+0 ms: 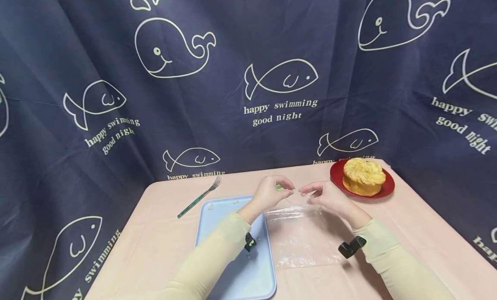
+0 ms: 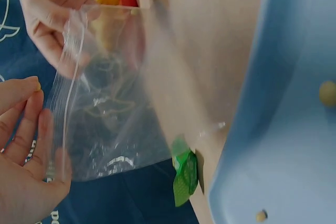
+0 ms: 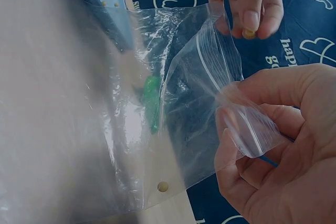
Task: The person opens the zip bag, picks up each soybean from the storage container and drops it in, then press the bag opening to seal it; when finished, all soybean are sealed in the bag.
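You have a clear plastic bag (image 1: 299, 231) in front of you. Most of it lies flat on the pink table (image 1: 407, 231), just beside the blue tray (image 1: 233, 274). The top edge with the zip strip is lifted up between your hands.

Your left hand (image 1: 269, 192) pinches one side of the bag's top edge with thumb and fingers. Your right hand (image 1: 324, 194) pinches the other side, with its fingers curled round a fold of the plastic. In the right wrist view you can see that fold bunched in your right hand.

The bag looks very thin and light. It is soft and floppy, so it will sag and crumple if you hold it in the middle. It may also be slippery, and the two sides can stick together. I think the zip strip is the best place to hold, since it is the stiffest part.

A small green thing (image 2: 185, 174) lies on the table near the tray's corner. A fork (image 1: 199, 197) lies past the tray. A round yellow cake (image 1: 363, 176) sits on a red plate (image 1: 389, 188) to your right.
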Demonstrator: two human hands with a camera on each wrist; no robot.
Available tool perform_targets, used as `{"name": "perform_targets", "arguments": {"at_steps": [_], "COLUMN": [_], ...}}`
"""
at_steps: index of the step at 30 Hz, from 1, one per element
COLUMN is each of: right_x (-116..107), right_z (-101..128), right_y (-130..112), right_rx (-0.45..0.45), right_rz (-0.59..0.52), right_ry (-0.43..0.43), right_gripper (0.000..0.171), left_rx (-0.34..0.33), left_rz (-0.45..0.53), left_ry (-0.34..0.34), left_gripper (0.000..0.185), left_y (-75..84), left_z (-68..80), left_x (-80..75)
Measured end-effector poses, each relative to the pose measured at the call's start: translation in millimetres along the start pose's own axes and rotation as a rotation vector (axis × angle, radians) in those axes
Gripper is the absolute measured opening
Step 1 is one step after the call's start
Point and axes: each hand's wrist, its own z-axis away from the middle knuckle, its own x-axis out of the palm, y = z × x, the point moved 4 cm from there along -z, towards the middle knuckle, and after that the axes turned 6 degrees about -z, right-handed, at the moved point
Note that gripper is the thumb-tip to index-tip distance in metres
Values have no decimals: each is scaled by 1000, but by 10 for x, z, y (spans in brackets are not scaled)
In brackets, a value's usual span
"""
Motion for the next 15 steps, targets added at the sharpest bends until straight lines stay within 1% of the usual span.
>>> {"name": "perform_targets", "arguments": {"at_steps": [4, 9, 12, 15], "right_x": [5, 11, 7, -6], "right_z": [-15, -21, -18, -17], "right_y": [40, 68, 66, 41], "right_rx": [6, -12, -10, -15], "right_rz": [5, 26, 30, 37], "right_ry": [10, 10, 5, -3], "right_gripper": [36, 35, 35, 36], "left_rx": [26, 20, 17, 20], "left_rz": [-32, -77, -65, -42], "left_ry": [-6, -14, -8, 30], "left_gripper": [10, 12, 12, 10], "left_y": [7, -10, -16, -13], "left_z": [-7, 8, 19, 17], "left_x": [88, 148, 140, 68]}}
